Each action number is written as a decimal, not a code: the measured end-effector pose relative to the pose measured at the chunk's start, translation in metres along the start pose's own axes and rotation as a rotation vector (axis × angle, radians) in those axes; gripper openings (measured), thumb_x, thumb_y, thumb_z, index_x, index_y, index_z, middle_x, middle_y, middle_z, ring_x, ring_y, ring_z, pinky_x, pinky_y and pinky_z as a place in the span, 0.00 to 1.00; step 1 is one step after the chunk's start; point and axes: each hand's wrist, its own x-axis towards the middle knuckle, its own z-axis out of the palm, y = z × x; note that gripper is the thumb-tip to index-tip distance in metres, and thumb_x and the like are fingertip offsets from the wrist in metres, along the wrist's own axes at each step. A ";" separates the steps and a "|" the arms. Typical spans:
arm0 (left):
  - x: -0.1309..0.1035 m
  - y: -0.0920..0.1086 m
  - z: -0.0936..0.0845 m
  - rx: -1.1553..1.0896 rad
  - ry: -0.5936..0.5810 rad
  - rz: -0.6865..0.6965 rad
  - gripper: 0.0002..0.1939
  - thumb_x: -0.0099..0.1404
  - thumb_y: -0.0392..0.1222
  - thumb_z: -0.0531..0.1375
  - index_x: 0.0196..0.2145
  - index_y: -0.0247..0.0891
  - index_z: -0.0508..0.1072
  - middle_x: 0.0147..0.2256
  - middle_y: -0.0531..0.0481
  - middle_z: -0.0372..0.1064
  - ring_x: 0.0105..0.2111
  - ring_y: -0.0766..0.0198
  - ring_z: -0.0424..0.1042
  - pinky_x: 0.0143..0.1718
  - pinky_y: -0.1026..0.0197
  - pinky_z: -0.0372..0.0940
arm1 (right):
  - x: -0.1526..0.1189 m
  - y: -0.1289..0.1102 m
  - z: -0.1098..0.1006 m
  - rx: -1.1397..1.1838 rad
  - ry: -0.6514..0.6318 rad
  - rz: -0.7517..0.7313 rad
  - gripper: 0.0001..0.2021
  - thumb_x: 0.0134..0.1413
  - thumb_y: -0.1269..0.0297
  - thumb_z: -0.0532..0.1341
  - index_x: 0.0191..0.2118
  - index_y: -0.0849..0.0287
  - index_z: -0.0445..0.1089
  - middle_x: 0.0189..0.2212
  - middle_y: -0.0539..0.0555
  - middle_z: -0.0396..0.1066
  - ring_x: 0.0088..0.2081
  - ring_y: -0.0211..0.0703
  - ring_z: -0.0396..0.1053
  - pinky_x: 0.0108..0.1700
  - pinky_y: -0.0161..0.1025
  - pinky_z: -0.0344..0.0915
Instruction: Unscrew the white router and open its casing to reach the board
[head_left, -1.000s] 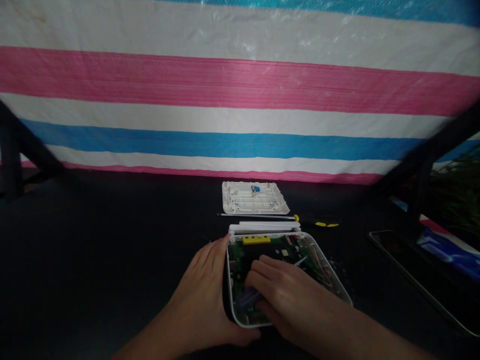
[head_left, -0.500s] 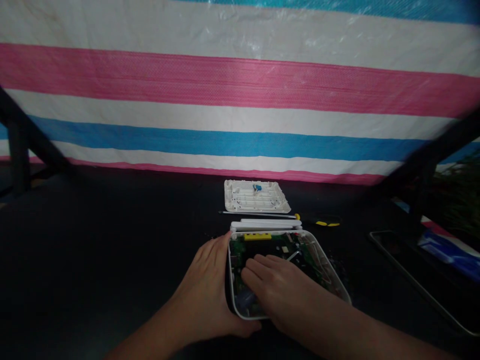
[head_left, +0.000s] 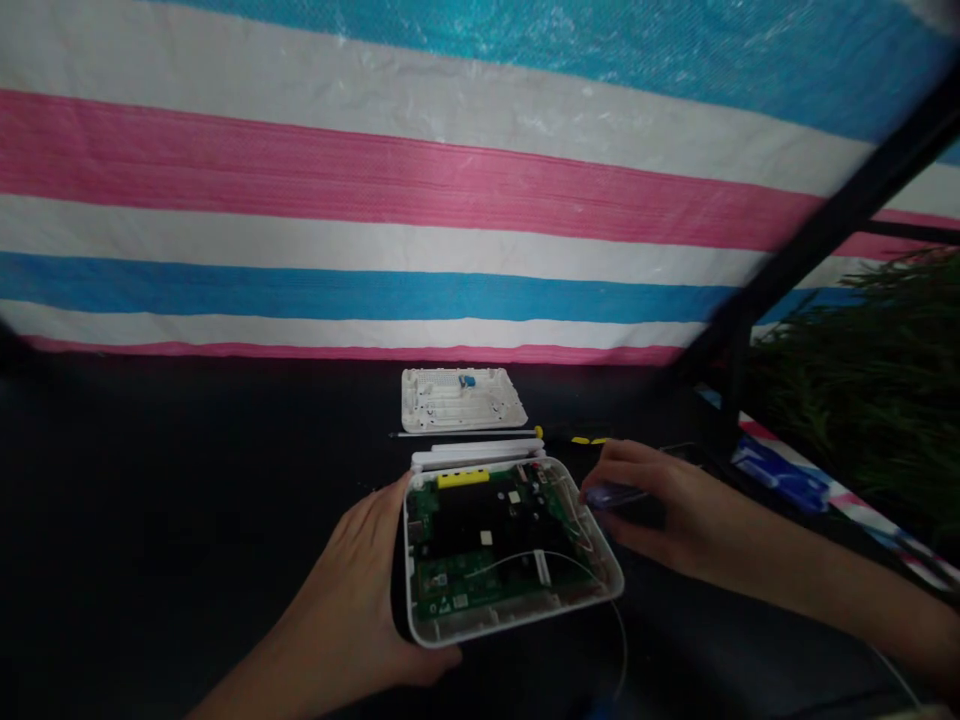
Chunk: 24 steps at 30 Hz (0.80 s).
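Observation:
An opened white router (head_left: 517, 535) shows its green circuit board, a yellow port block and thin wires. My left hand (head_left: 367, 570) grips it by the left side, thumb under the near edge and fingers along the far left corner. Just off the router's right edge, my right hand (head_left: 660, 500) is closed around a translucent bluish-purple object (head_left: 611, 496); its kind is mostly hidden by the fingers. White antennas (head_left: 480, 455) lie folded along the router's far side. A thin pale wire (head_left: 623, 640) hangs below its near right corner.
Beyond the router lie a white cover (head_left: 463, 400) with its inner side up and a long screwdriver (head_left: 469, 433) with a yellow and black handle. A blue packet (head_left: 780, 475) is at the right. A striped tarp (head_left: 375, 240) hangs behind the black table (head_left: 187, 480).
My right hand has moved from inside the router out past its right edge, uncovering the board. My left hand still holds the router, now tilted. The view has swung right.

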 end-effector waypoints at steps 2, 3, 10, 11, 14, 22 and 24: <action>-0.001 0.000 0.000 0.011 -0.003 -0.007 0.57 0.40 0.40 0.68 0.64 0.46 0.43 0.62 0.41 0.53 0.60 0.39 0.55 0.58 0.38 0.53 | -0.002 0.009 0.011 -0.015 -0.067 0.018 0.09 0.52 0.71 0.57 0.38 0.57 0.72 0.37 0.53 0.67 0.37 0.35 0.67 0.39 0.34 0.64; -0.001 0.000 -0.001 0.015 -0.008 -0.016 0.57 0.41 0.39 0.68 0.64 0.46 0.43 0.62 0.42 0.53 0.60 0.39 0.56 0.58 0.38 0.53 | -0.002 0.010 0.016 -0.014 -0.090 0.016 0.10 0.51 0.73 0.57 0.38 0.57 0.72 0.37 0.53 0.67 0.37 0.35 0.67 0.39 0.34 0.63; 0.001 -0.002 -0.001 0.051 -0.025 -0.005 0.57 0.40 0.39 0.68 0.63 0.48 0.42 0.62 0.44 0.54 0.60 0.41 0.56 0.59 0.42 0.55 | -0.009 -0.015 -0.014 0.224 0.465 -0.036 0.15 0.63 0.55 0.50 0.37 0.58 0.69 0.33 0.53 0.68 0.33 0.34 0.67 0.34 0.32 0.67; 0.000 -0.003 0.000 0.058 -0.023 -0.007 0.58 0.40 0.40 0.68 0.64 0.48 0.41 0.62 0.44 0.54 0.60 0.41 0.56 0.59 0.41 0.55 | -0.012 -0.019 -0.017 0.252 0.602 -0.046 0.15 0.63 0.54 0.51 0.35 0.57 0.68 0.32 0.53 0.68 0.32 0.34 0.67 0.33 0.31 0.67; -0.001 -0.005 0.001 0.093 -0.018 -0.012 0.60 0.40 0.40 0.68 0.64 0.48 0.38 0.62 0.42 0.53 0.59 0.39 0.56 0.58 0.39 0.56 | -0.015 -0.024 -0.010 0.304 0.800 -0.059 0.14 0.62 0.56 0.52 0.31 0.57 0.67 0.26 0.50 0.67 0.25 0.31 0.64 0.26 0.28 0.63; -0.001 -0.005 0.001 0.123 -0.064 -0.021 0.59 0.43 0.40 0.67 0.63 0.50 0.34 0.62 0.41 0.50 0.59 0.37 0.56 0.57 0.36 0.55 | -0.010 -0.015 0.031 0.387 0.609 0.031 0.17 0.62 0.58 0.53 0.25 0.62 0.65 0.20 0.50 0.66 0.22 0.30 0.64 0.24 0.26 0.62; -0.002 -0.007 0.001 0.131 -0.068 -0.008 0.59 0.43 0.41 0.67 0.63 0.50 0.32 0.62 0.41 0.50 0.58 0.34 0.56 0.56 0.33 0.55 | -0.016 -0.016 0.016 0.364 0.690 0.053 0.15 0.62 0.59 0.53 0.27 0.62 0.65 0.21 0.49 0.65 0.22 0.28 0.62 0.24 0.24 0.60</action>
